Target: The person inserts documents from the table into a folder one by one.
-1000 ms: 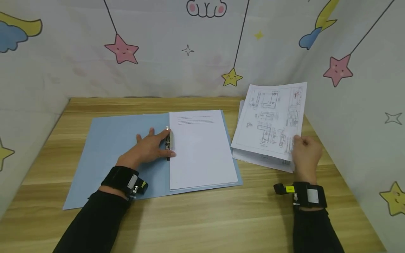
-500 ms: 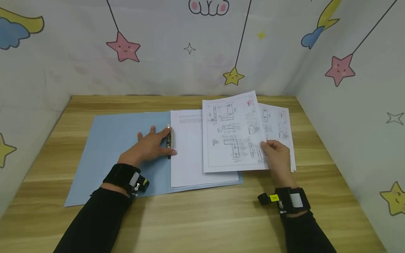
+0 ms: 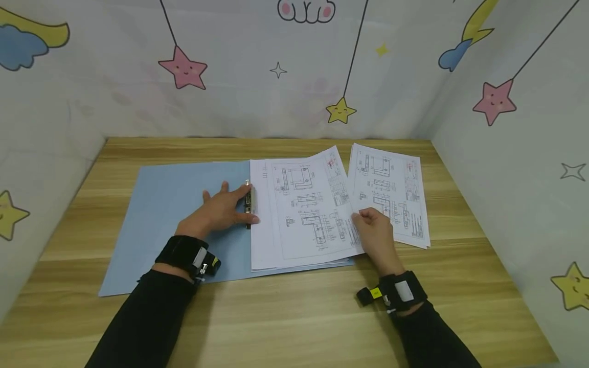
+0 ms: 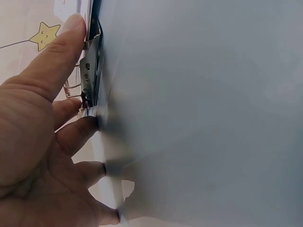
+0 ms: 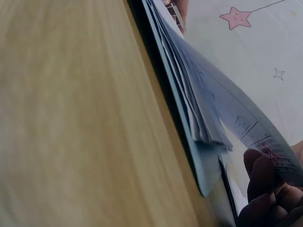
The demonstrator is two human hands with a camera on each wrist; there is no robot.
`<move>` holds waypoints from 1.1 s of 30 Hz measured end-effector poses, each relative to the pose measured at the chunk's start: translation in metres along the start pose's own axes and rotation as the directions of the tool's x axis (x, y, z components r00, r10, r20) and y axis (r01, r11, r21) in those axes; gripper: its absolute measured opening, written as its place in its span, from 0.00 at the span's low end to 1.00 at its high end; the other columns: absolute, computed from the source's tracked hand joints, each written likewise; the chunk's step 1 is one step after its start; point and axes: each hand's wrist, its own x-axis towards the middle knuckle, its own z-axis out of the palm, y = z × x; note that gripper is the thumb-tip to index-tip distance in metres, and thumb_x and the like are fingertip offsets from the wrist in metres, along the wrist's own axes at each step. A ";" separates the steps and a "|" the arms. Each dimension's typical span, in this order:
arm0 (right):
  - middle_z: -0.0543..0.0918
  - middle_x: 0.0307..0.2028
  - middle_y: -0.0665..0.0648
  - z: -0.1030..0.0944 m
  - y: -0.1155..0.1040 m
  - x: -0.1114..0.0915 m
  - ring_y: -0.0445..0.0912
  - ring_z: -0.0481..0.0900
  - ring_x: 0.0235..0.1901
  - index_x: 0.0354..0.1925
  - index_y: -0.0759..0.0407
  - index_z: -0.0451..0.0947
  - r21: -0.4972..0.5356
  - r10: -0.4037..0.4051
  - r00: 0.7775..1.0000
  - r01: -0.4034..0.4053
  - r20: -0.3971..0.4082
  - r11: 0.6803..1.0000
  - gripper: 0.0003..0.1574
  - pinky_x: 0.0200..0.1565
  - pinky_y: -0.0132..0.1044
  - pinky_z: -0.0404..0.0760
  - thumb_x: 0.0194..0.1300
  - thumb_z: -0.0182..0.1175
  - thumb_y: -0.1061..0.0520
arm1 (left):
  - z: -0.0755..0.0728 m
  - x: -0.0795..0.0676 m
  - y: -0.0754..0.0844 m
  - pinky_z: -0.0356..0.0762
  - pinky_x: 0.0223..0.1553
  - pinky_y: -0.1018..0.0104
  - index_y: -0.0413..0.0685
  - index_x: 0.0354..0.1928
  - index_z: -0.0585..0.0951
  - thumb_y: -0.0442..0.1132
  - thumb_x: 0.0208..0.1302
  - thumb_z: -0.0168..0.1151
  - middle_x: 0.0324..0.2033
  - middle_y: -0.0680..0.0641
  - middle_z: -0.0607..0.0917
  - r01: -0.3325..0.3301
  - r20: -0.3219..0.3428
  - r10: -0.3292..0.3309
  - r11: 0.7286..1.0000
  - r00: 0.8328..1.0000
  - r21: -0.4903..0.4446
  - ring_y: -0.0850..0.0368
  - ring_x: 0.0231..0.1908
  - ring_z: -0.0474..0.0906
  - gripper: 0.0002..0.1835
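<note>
The job looks partly done. A blue folder [image 3: 161,204] lies wide open on the wooden table [image 3: 276,322], and a pile of white paper [image 3: 263,250] sits on its right side, next to the metal clip [image 3: 248,202]. The left hand [image 3: 213,212] has its fingers spread apart, with the thumb and pointer finger touching the clip.

The right hand [image 3: 375,235] pinches the right edge of one sheet [image 3: 299,204] with lines and shapes drawn on it. This sheet is over the white pile — but it is not flat, since the right wrist view shows it bending up toward the fingers. Its left edge is near the clip, not on it, so I would say this sheet is not clipped in yet. I cannot tell if the clip is up or pressed down.

More drawing pages [image 3: 409,204] lie loose on the table, to the right of the folder — those look like the part not done.
</note>
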 end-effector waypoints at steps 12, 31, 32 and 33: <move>0.81 0.20 0.54 0.002 -0.002 -0.002 0.47 0.74 0.19 0.24 0.50 0.79 -0.033 -0.066 0.998 0.066 -0.017 0.997 0.15 0.19 0.38 0.70 0.57 0.54 0.44 | 0.003 0.000 0.002 0.28 0.58 0.24 0.64 0.68 0.49 0.73 0.36 0.57 0.68 0.45 0.58 0.001 -0.006 -0.001 1.000 1.000 0.022 0.36 0.67 0.33 0.55; 0.80 0.18 0.55 0.016 -0.014 -0.009 0.46 0.72 0.16 0.28 0.52 0.82 -0.028 -0.101 0.992 0.099 -0.077 0.995 0.15 0.15 0.36 0.66 0.58 0.51 0.48 | 0.002 0.005 0.001 0.25 0.58 0.25 0.64 0.68 0.49 0.73 0.33 0.58 0.68 0.40 0.56 0.016 0.012 -0.016 1.000 1.000 0.012 0.36 0.67 0.32 0.57; 0.80 0.19 0.55 0.017 -0.016 -0.010 0.45 0.72 0.16 0.29 0.52 0.81 -0.027 -0.102 0.992 0.100 -0.071 0.995 0.15 0.15 0.36 0.67 0.58 0.52 0.47 | 0.001 0.005 0.000 0.25 0.58 0.25 0.64 0.68 0.49 0.74 0.33 0.57 0.68 0.40 0.56 0.015 0.012 -0.015 1.000 1.000 0.015 0.36 0.67 0.32 0.57; 0.80 0.19 0.55 0.019 -0.017 -0.010 0.45 0.72 0.16 0.30 0.53 0.81 -0.028 -0.102 0.993 0.100 -0.065 0.995 0.15 0.15 0.36 0.67 0.58 0.52 0.47 | 0.001 0.005 0.000 0.25 0.58 0.25 0.64 0.68 0.49 0.74 0.33 0.57 0.68 0.40 0.56 0.012 0.012 -0.013 1.000 1.000 0.016 0.36 0.67 0.32 0.57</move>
